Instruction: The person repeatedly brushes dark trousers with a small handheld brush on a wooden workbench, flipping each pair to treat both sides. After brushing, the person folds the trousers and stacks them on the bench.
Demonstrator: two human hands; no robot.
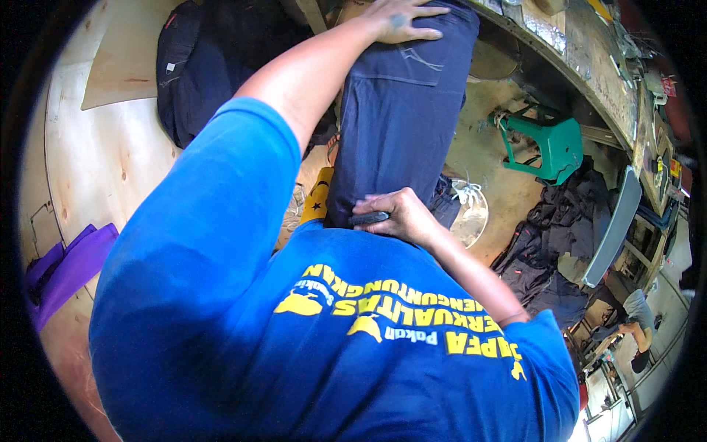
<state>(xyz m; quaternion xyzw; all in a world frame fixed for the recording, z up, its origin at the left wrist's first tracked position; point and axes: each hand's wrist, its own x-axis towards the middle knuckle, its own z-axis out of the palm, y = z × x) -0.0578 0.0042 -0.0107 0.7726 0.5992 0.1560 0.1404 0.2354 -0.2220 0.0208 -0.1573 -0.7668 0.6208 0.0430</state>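
A pair of navy blue trousers [401, 125] lies lengthwise before me, with pale stitching lines near its far end. My left hand [401, 20] lies on the far end of the cloth, arm stretched out, fingers spread. Close to my body, my right hand [403, 214] is closed around a small black oblong tool [370, 219] and rests at the near end of the trousers. The tool's working end is not clear to see.
A green plastic stool [549, 147] stands on the floor at right, near piled dark garments [563, 228] and a long grey panel [616, 228]. A cluttered wooden bench [582, 66] curves along the upper right. More dark garments [213, 62] and purple cloth [77, 265] are at left. Another person [638, 331] is far right.
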